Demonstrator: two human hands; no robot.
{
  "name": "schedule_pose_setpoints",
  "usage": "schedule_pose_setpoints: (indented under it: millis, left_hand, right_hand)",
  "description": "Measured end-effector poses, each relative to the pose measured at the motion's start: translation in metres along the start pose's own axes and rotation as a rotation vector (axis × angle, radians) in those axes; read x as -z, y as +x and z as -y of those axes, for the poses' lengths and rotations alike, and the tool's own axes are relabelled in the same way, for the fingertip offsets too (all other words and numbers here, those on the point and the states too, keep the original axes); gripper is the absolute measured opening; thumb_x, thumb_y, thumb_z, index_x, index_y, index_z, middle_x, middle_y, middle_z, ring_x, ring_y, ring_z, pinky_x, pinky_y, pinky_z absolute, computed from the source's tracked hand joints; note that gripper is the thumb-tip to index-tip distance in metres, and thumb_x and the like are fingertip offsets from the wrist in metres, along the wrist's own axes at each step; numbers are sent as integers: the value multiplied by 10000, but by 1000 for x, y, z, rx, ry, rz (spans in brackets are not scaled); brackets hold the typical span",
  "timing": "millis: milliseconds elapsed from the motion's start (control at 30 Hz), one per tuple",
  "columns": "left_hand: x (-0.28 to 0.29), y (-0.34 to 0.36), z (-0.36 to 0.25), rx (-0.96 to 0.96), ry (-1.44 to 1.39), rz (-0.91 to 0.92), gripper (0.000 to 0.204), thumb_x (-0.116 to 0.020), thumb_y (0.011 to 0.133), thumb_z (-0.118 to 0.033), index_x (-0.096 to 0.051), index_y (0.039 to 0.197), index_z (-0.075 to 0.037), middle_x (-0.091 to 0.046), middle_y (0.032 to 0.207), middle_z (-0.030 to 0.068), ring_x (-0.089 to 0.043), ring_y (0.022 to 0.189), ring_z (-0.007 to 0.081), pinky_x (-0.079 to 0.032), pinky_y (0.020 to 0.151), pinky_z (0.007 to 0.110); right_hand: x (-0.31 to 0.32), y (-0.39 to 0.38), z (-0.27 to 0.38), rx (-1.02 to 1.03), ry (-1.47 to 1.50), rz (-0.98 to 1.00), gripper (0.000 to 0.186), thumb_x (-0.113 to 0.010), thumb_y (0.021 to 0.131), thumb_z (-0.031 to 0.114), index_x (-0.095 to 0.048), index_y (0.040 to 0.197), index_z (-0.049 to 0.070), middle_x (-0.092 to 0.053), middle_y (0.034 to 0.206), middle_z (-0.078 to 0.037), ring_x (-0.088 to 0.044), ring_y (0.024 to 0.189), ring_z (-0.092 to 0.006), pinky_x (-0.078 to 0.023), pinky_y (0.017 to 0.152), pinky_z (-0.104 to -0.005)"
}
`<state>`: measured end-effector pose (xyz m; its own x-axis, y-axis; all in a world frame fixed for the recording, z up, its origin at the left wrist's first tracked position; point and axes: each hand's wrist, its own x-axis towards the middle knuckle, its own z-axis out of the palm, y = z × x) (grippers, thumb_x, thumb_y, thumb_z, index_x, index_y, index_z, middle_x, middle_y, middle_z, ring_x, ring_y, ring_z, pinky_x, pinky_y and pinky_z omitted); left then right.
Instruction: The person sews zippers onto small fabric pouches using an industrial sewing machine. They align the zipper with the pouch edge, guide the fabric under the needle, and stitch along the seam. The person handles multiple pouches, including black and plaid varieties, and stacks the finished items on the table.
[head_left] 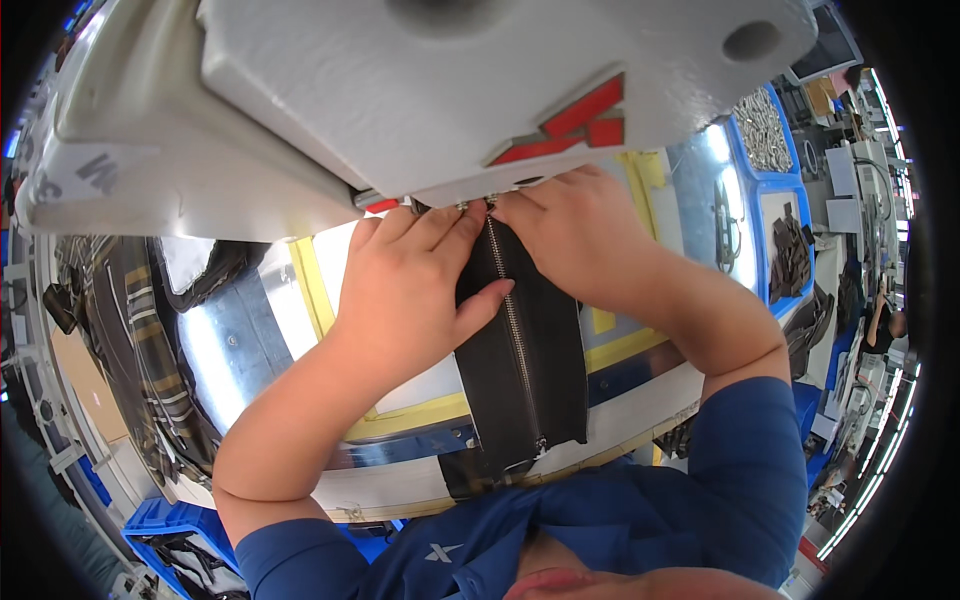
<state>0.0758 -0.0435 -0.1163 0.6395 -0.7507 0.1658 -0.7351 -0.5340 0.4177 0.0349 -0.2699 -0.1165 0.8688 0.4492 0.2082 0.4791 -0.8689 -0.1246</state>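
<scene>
Pebbled white machine (pixel 460 105), black zippered cloth (pixel 552 365)

Sets both elbows wide and bent. Slants left forearm (pixel 305 405) up toward the right and right forearm (pixel 685 300) up toward the left. Holds left hand (pixel 405 270) palm down, with bent fingers and with left thumb (pixel 488 312) stretched sideways, well apart from them. Angles right hand (pixel 575 235) inward, back uppermost, with fingers partly curled. Has fingertips of both hands close together at the front; cannot tell if touching. Cannot make out right-hand grip.
</scene>
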Motion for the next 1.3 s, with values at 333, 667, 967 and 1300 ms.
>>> schedule_pose_setpoints:
  millis: [333, 667, 967, 1300]
  left_hand:
    - [-16, -5, -3, -100, 117, -32, 820, -833, 863, -453, -587, 1445, 69, -641, 1402, 252, -610, 1301, 423, -454, 1154, 513]
    - [-10, -12, -17, -84, 179, 92, 1176, -793, 768, -726, -478, 1487, 150, -529, 1489, 372, -514, 1412, 535, -371, 1224, 588]
    - [-12, -17, -19, -20, 174, 184, 1365, -820, 686, -790, -366, 1563, 152, -385, 1611, 397, -358, 1527, 564, -291, 1263, 598]
    - [-14, -14, -16, -11, 172, 192, 1376, -870, 653, -746, -351, 1582, 127, -385, 1625, 373, -353, 1531, 558, -280, 1277, 592]
  right_hand:
    - [1, -13, 6, 64, -33, -4, 590, -672, 983, 400, -664, 1292, -103, -707, 1256, -227, -703, 1172, -331, -540, 1013, -421]
    - [5, -25, 25, -5, -45, 165, 939, -724, 903, 570, -517, 1446, -168, -566, 1450, -350, -558, 1378, -483, -426, 1202, -529]
    - [0, -29, 29, -35, -22, 171, 977, -708, 916, 588, -490, 1456, -195, -514, 1499, -393, -509, 1429, -508, -390, 1232, -539]
    - [1, -27, 23, -18, -29, 126, 945, -710, 933, 572, -512, 1428, -209, -547, 1470, -398, -572, 1378, -480, -449, 1181, -511]
